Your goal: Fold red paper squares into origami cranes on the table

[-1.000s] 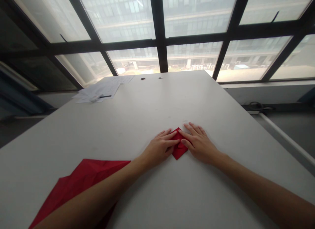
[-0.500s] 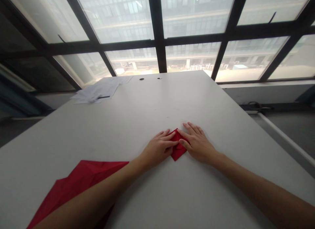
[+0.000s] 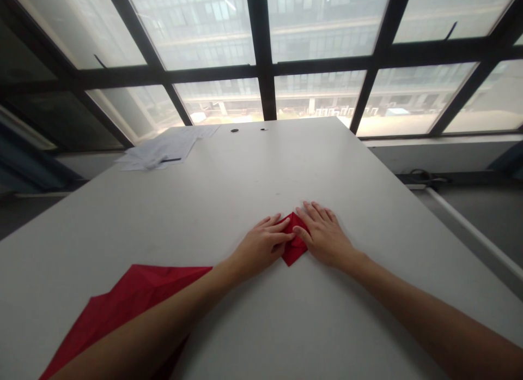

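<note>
A small folded piece of red paper (image 3: pixel 292 255) lies on the white table, one corner pointing toward me and another away. My left hand (image 3: pixel 265 239) rests on its left side, fingers stretched out, with the index finger and thumb on the paper. From the right, my right hand (image 3: pixel 324 233) lies flat over the paper's right part, fingers spread and thumb reaching to its middle. Both hands cover the side corners. Under my left forearm is a larger creased red sheet (image 3: pixel 122 298), partly hidden by the arm.
White paper sheets (image 3: pixel 163 145) lie at the table's far left with a dark pen (image 3: pixel 170 160) on them. Two small round dark spots (image 3: pixel 234 130) mark the far end of the table (image 3: pixel 229 189). Large dark-framed windows (image 3: pixel 265 69) stand behind it.
My right hand has shifted slightly left over the small red paper, its index finger and thumb moving further across it. My left hand stays nearly in place.
</note>
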`<control>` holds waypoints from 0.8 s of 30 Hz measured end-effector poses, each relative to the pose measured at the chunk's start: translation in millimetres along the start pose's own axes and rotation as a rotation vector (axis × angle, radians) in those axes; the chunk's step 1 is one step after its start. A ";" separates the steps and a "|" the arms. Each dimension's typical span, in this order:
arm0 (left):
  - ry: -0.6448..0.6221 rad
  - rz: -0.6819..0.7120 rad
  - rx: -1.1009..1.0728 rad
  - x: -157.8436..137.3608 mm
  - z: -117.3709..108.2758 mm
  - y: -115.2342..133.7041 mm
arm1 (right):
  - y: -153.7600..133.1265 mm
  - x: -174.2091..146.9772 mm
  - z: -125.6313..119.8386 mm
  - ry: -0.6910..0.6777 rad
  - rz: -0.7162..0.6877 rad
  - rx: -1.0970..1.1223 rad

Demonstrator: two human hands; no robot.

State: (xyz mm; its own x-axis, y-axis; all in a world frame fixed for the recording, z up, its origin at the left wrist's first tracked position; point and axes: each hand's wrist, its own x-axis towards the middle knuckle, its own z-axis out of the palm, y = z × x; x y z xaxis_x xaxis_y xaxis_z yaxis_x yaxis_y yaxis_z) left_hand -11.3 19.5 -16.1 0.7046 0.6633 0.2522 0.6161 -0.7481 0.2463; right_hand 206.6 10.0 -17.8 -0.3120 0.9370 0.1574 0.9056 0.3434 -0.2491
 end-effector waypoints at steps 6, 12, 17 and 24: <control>0.037 -0.005 -0.028 -1.5 2.2 -1.3 | 2.7 -1.7 -1.3 0.017 -0.054 0.044; 0.045 0.000 -0.034 -2.5 2.0 -0.8 | 4.7 -4.0 -0.6 -0.021 -0.086 0.024; 0.033 -0.013 -0.035 -2.8 1.1 0.6 | 7.7 -6.9 -3.3 -0.059 -0.132 0.026; 0.036 -0.018 -0.048 -3.0 2.6 -0.3 | 7.1 -7.6 -4.9 -0.056 -0.128 0.020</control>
State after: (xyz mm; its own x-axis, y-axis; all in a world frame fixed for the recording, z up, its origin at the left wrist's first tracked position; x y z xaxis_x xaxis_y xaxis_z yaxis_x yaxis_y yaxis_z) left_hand -12.6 17.6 -19.4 0.6800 0.6774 0.2806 0.6103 -0.7350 0.2955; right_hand 216.8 5.0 -16.1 -0.4409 0.8872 0.1359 0.8515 0.4613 -0.2495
